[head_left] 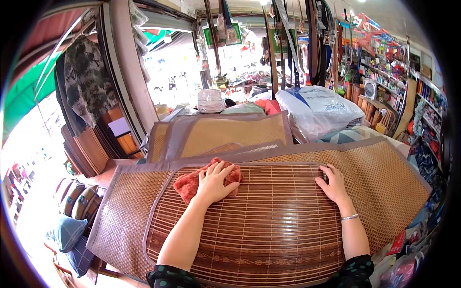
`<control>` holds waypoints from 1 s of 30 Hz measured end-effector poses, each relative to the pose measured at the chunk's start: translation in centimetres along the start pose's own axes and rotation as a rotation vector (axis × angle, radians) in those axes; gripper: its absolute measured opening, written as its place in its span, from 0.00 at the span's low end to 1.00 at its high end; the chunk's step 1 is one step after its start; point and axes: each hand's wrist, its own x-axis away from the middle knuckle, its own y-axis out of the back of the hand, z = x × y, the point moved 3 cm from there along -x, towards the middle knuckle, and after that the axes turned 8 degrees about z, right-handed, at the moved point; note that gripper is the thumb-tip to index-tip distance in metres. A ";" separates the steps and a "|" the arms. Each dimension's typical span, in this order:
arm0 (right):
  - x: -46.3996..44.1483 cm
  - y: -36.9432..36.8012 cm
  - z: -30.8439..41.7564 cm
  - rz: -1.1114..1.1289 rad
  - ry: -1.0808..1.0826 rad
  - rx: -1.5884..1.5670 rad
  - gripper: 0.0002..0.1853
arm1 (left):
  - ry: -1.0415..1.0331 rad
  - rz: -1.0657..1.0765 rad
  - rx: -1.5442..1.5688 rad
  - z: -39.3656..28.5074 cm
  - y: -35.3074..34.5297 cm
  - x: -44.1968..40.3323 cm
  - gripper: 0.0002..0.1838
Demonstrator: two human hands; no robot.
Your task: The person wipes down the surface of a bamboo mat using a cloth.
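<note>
My left hand (215,184) presses a fluffy red cloth (186,184) onto a brown bamboo slat mat (276,211), its fingers over the cloth and the thumb out to the right. The cloth lies near the mat's far left part. At the far right edge of the same mat, my right hand (332,182) rests with its fingers apart and nothing in them. The bamboo mat has a grey bound edge and a darker patterned band near me. Beneath it lies a larger woven tan mat (122,211) with a grey border.
More woven mats (230,132) are stacked behind. A plastic-wrapped bundle (319,108) lies at the back right, and a wrapped stack of pale items (210,101) stands at the back. Cushions (79,199) sit low on the left. Stocked shelves (384,77) line the right wall.
</note>
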 end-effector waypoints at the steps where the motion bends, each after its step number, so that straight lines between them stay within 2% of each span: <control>1: -0.1 -0.1 0.1 -0.001 -0.003 0.004 0.30 | -0.179 0.051 -0.015 -3.0 0.5 0.8 0.35; 3: 0.0 0.0 0.4 -0.002 -0.008 0.000 0.31 | -0.308 0.103 0.021 -5.1 0.5 1.1 0.36; 7: 0.0 0.0 0.2 0.000 -0.005 0.012 0.31 | -0.755 0.083 0.020 -12.5 -1.1 4.3 0.36; 9: -0.1 -0.2 -0.1 0.000 0.008 0.019 0.31 | -0.892 0.094 0.070 -14.0 -2.4 5.6 0.37; 11: 0.0 -0.3 -0.2 -0.002 0.017 0.022 0.31 | -0.865 0.140 0.062 -13.4 -2.0 4.9 0.38; 18: 0.0 -0.1 0.2 -0.010 0.005 0.010 0.30 | -0.272 0.047 0.084 -3.6 -0.4 0.4 0.35; 19: 0.0 0.0 0.2 -0.008 -0.004 0.002 0.30 | -0.222 -0.026 0.062 -2.1 -0.6 0.2 0.36; 22: 0.0 0.0 0.2 -0.006 0.001 -0.006 0.30 | -0.060 -0.052 0.012 0.0 -0.6 0.2 0.35; 23: 0.0 0.0 0.2 -0.007 0.003 -0.008 0.30 | -0.059 -0.053 0.011 -0.2 -0.5 0.3 0.35; 25: 0.0 0.0 0.2 -0.001 0.013 -0.001 0.30 | -0.205 -0.053 -0.001 -2.4 -0.1 0.8 0.34; 30: 0.0 0.0 0.3 0.006 0.004 0.023 0.30 | -0.711 0.153 0.025 -11.1 -0.9 3.5 0.37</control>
